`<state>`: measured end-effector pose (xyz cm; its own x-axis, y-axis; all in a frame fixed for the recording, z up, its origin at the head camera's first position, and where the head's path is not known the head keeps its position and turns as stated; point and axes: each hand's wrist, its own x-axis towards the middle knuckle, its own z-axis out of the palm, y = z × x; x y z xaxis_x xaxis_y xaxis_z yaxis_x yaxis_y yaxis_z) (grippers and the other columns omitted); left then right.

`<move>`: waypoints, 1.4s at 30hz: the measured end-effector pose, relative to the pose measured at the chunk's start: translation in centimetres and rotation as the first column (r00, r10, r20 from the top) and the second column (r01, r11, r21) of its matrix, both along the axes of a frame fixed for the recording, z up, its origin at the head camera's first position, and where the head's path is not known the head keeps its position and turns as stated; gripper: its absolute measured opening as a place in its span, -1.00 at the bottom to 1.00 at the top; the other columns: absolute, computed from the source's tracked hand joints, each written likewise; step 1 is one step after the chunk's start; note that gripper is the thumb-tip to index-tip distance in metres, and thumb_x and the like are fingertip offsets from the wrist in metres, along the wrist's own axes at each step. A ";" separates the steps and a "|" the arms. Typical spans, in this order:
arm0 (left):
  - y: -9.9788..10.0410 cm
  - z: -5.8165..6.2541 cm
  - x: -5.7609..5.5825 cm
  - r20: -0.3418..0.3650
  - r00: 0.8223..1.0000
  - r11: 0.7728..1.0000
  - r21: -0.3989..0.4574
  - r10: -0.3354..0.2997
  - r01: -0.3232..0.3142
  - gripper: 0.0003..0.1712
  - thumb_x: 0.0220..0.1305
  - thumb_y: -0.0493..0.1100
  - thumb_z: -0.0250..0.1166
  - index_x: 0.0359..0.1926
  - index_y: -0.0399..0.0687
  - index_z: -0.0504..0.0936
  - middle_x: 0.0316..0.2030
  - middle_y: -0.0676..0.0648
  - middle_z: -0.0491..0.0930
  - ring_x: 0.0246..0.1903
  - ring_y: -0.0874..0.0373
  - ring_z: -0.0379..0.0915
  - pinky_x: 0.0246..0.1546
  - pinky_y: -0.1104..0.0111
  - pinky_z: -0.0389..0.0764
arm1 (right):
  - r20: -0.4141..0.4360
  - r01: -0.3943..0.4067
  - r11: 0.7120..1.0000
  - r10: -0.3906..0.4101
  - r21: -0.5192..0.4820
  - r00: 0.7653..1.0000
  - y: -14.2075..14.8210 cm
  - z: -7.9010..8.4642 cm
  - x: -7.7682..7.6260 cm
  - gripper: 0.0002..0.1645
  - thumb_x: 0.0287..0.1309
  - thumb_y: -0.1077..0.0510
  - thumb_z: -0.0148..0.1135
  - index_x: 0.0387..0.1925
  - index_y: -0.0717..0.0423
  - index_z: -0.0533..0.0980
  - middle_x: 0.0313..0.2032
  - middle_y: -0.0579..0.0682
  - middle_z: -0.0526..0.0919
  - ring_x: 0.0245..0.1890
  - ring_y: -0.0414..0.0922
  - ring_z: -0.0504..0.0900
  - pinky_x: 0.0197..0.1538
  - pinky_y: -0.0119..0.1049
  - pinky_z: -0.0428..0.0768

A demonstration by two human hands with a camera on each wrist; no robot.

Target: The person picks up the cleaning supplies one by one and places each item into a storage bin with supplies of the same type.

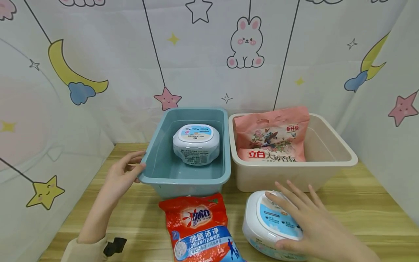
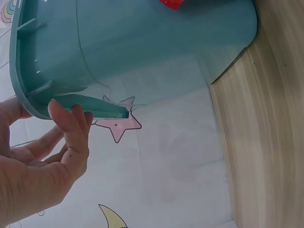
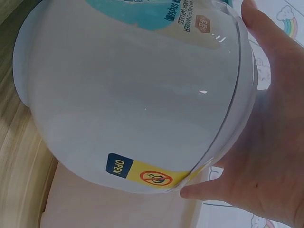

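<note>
My left hand (image 1: 122,174) holds the near left corner of a teal basin (image 1: 186,181) by its rim; in the left wrist view, thumb and fingers (image 2: 71,137) are at that rim. A white tub of laundry capsules (image 1: 196,143) stands upright in the basin. Spread over a second white capsule tub (image 1: 262,233), which stands on the table, is my right hand (image 1: 304,218), its fingers fairly straight. The right wrist view shows this tub (image 3: 133,95) from the side, with fingers at its lid edge. Between my hands lies a red OMO detergent bag (image 1: 199,225).
Right of the teal basin stands a cream basin (image 1: 278,176) with a pink detergent bag (image 1: 271,138) leaning in it. The wooden table (image 1: 131,214) ends at a patterned white cloth (image 1: 209,54) behind and on both sides.
</note>
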<state>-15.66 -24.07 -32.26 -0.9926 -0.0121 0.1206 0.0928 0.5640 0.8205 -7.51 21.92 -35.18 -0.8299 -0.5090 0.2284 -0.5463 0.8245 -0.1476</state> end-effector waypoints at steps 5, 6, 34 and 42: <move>0.0 -0.2 0.0 -0.001 1.000 0.999 0.031 -0.010 0.010 -0.45 0.40 -0.09 0.10 0.37 -0.04 0.32 0.17 -0.30 0.44 -0.29 0.37 0.42 -0.37 0.47 0.58 | 0.014 0.009 1.000 -0.009 0.013 1.000 -0.1 0.0 0.2 0.15 -0.21 -0.61 0.19 0.44 -0.46 0.05 0.51 -0.18 -0.02 0.52 -0.09 -0.15 0.42 -0.48 -0.62; 0.1 -0.3 0.1 0.001 1.000 0.999 0.038 -0.013 0.013 -0.45 0.40 -0.09 0.10 0.37 -0.04 0.32 0.18 -0.30 0.43 -0.29 0.37 0.42 -0.36 0.47 0.58 | 0.015 0.009 1.000 -0.009 0.018 1.000 -0.1 0.0 0.2 0.16 -0.22 -0.62 0.19 0.44 -0.47 0.05 0.51 -0.18 -0.02 0.52 -0.10 -0.14 0.40 -0.54 -0.62; -0.5 -1.4 0.1 0.032 0.998 0.965 0.260 -0.056 0.046 -0.40 0.39 -0.10 0.14 0.39 -0.11 0.28 0.03 0.07 0.37 -0.29 0.35 0.48 -0.31 0.48 0.59 | 0.216 0.083 0.997 -0.080 -0.005 0.973 -0.5 0.6 0.3 0.30 -0.52 -0.74 0.17 0.40 -0.62 0.03 0.51 -0.17 -0.02 0.45 0.08 0.05 0.26 0.28 0.27; -0.6 -1.4 0.0 0.071 0.994 0.936 0.348 -0.085 0.056 -0.35 0.38 -0.09 0.16 0.41 -0.13 0.23 0.07 0.03 0.34 -0.18 0.36 0.50 -0.19 0.52 0.61 | 0.203 0.062 0.998 -0.058 -0.009 0.978 -0.4 0.6 0.4 0.29 -0.49 -0.74 0.16 0.41 -0.60 0.03 0.51 -0.12 -0.01 0.44 0.09 0.03 0.23 0.29 0.29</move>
<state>-15.63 -24.69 -33.67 -0.9987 0.0322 0.0385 0.0451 0.2395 0.9699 -7.15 21.50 -34.61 -0.8886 -0.4546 0.0603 -0.4535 0.8515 -0.2631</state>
